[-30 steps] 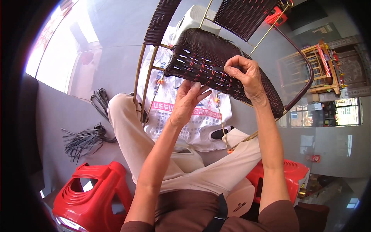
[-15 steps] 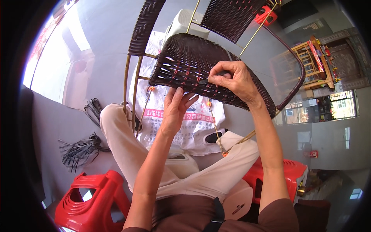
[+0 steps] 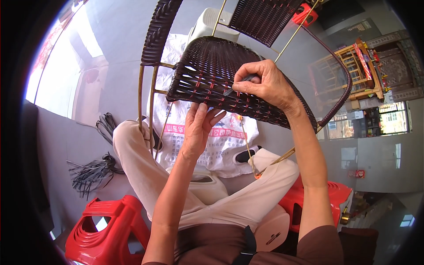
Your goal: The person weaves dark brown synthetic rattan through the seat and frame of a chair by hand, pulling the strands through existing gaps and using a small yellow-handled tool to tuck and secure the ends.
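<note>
A dark brown woven chair seat (image 3: 212, 57) with reddish strands is tilted in front of me; its near left part has a looser, gappy weave. My right hand (image 3: 263, 86) pinches a dark grey flat strip (image 3: 228, 92) just over the near part of the weave, its tip against the strands. Below the seat's near edge, my left hand (image 3: 198, 126) is raised with its fingers apart. Its thumb and fingertips meet the edge, and some tips are partly hidden under it. The metal chair frame (image 3: 153, 97) stands around my knees, with a woven backrest (image 3: 265, 20) beyond the seat.
A white printed sack (image 3: 212, 152) lies on the floor under the chair. Bundles of grey strips (image 3: 96, 174) lie at the left. Red plastic stools (image 3: 104, 229) flank me on both sides, and a pale stool (image 3: 212, 24) stands behind the seat. Wooden furniture (image 3: 353, 70) is at far right.
My right hand has shifted slightly left and up with the strip, whose tip now shows more clearly. The chair has moved a little left. My left hand stays under the seat edge.
</note>
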The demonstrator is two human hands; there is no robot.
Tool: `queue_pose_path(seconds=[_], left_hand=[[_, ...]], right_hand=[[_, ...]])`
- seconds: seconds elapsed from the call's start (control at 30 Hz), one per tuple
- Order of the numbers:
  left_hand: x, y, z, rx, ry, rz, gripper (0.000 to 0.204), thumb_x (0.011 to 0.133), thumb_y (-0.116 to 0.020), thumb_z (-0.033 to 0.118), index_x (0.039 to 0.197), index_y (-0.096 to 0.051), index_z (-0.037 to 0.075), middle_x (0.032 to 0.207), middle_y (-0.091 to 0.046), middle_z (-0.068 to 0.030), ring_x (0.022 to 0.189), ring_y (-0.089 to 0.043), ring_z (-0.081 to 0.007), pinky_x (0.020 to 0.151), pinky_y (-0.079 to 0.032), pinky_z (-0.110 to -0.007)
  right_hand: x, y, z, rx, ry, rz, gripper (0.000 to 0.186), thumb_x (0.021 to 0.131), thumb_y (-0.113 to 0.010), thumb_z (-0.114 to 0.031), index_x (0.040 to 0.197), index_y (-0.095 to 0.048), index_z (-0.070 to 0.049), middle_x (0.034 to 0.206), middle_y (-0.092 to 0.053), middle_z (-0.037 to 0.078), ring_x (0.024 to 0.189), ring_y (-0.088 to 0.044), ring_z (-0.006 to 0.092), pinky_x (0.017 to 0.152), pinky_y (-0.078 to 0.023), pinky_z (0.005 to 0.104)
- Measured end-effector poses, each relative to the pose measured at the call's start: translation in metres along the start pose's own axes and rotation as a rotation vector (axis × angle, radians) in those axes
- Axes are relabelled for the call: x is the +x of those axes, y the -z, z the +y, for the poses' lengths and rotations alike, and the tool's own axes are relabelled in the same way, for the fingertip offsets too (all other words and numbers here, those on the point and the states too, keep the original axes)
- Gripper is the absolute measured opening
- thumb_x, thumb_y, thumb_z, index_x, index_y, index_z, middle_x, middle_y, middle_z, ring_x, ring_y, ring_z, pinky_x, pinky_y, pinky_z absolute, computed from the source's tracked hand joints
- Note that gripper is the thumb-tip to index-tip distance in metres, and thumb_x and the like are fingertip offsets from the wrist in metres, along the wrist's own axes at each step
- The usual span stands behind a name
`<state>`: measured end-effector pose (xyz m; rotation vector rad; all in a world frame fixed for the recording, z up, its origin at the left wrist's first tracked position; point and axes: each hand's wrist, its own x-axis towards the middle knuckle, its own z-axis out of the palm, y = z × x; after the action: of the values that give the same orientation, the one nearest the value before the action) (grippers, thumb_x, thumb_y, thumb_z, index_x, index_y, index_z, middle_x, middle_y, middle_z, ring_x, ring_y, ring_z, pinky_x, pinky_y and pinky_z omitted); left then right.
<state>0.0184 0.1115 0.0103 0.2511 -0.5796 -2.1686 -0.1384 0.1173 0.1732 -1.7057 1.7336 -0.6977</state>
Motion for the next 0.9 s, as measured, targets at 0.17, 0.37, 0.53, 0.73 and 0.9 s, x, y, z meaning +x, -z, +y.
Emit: queue_pose_path(seconds=[0.17, 0.37, 0.53, 0.73, 0.9], left_hand=[[-0.001, -0.001, 0.0, 0.011, -0.002, -0.006, 0.04, 0.096, -0.042, 0.03, 0.128, -0.038, 0.007, 0.121, -0.052, -0.013, 0.109, -0.055, -0.0266, 0.094, -0.047, -0.041], [-0.001, -0.002, 0.001, -0.057, 0.006, -0.007, 0.037, 0.095, -0.046, 0.024, 0.124, -0.038, 0.002, 0.118, -0.053, -0.0117, 0.106, -0.057, -0.0246, 0.093, -0.047, -0.04], [-0.001, 0.0, 0.001, -0.067, 0.006, 0.0, 0.037, 0.095, -0.046, 0.024, 0.124, -0.039, 0.002, 0.117, -0.054, -0.0116, 0.106, -0.057, -0.0242, 0.092, -0.048, -0.04], [-0.002, 0.001, -0.001, -0.072, -0.011, -0.014, 0.036, 0.095, -0.046, 0.023, 0.124, -0.04, 0.003, 0.117, -0.054, -0.011, 0.105, -0.057, -0.0239, 0.091, -0.048, -0.04], [-0.002, 0.001, -0.001, -0.073, -0.01, -0.019, 0.034, 0.095, -0.046, 0.023, 0.124, -0.041, 0.005, 0.117, -0.055, -0.0105, 0.105, -0.057, -0.0239, 0.09, -0.049, -0.04]], right_hand=[[0.002, 0.005, -0.004, -0.021, 0.004, -0.025, 0.011, 0.071, -0.07, -0.011, 0.074, -0.066, -0.001, 0.057, -0.055, -0.002, 0.05, -0.041, 0.0015, 0.046, -0.034, 0.0196], [0.006, 0.008, -0.007, -0.058, 0.034, -0.082, 0.012, 0.071, -0.07, -0.011, 0.076, -0.067, 0.0, 0.063, -0.061, 0.002, 0.058, -0.052, 0.0055, 0.053, -0.042, 0.0216], [0.013, 0.009, -0.006, -0.119, 0.05, -0.12, 0.015, 0.068, -0.07, -0.012, 0.077, -0.068, 0.0, 0.066, -0.064, 0.006, 0.061, -0.058, 0.0108, 0.058, -0.046, 0.0254], [0.015, 0.004, -0.01, -0.193, 0.095, -0.127, 0.017, 0.065, -0.071, -0.016, 0.073, -0.068, -0.001, 0.063, -0.063, 0.009, 0.059, -0.059, 0.0141, 0.061, -0.048, 0.0282], [0.013, 0.001, -0.005, -0.143, 0.045, -0.095, 0.02, 0.064, -0.07, -0.019, 0.072, -0.068, -0.001, 0.063, -0.063, 0.009, 0.059, -0.059, 0.0145, 0.06, -0.048, 0.028]])
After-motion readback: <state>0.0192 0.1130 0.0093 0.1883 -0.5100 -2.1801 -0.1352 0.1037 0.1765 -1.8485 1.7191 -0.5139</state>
